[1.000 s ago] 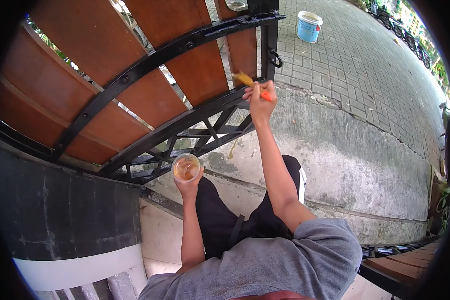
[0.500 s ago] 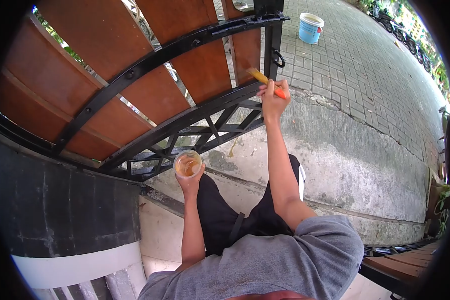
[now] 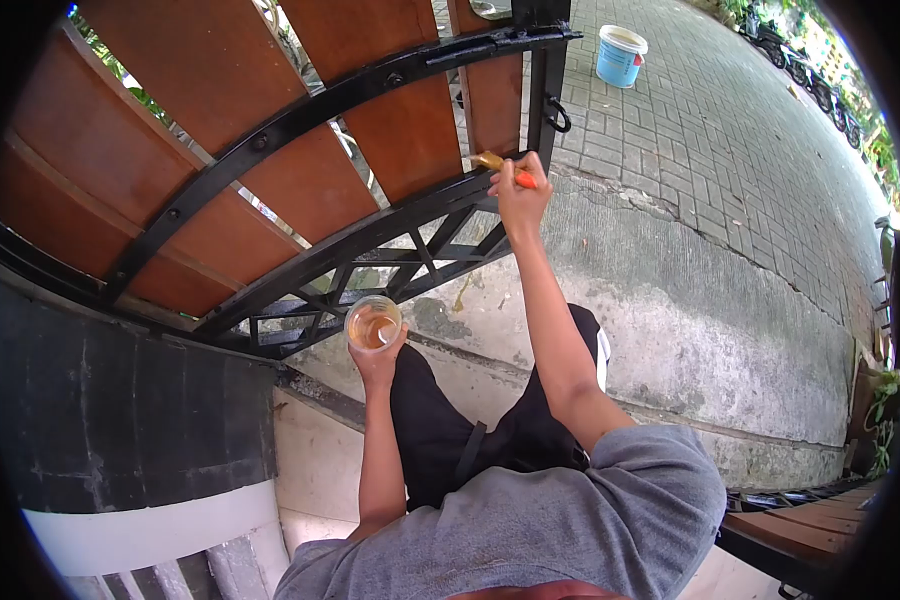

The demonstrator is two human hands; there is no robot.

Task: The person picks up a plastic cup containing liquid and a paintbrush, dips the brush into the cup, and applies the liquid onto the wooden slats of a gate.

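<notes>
Gripping an orange-handled brush, the right hand has its fingers curled tight round the handle, and the bristles lie against the lower end of a brown slat of the gate, just above its black lower rail. The left hand, below that rail and in front of the gate's lattice, is closed from beneath round a clear cup holding amber liquid, probably varnish or stain, though the view is too small to be sure. The cup is upright and about a third full. Both forearms run back from the gate to a grey shirt and dark trousers. Beside the gate on the left stands a dark wall; beyond the gate's end post, on the brick paving, sits a blue bucket, well apart from the hands.

Progress, as a judgement: the slats all read an even reddish brown, so coated and uncoated wood cannot be told apart. The brush works at the slat nearest the post, and liquid remains in the cup, which suggests the coating is in hand rather than finished.
</notes>
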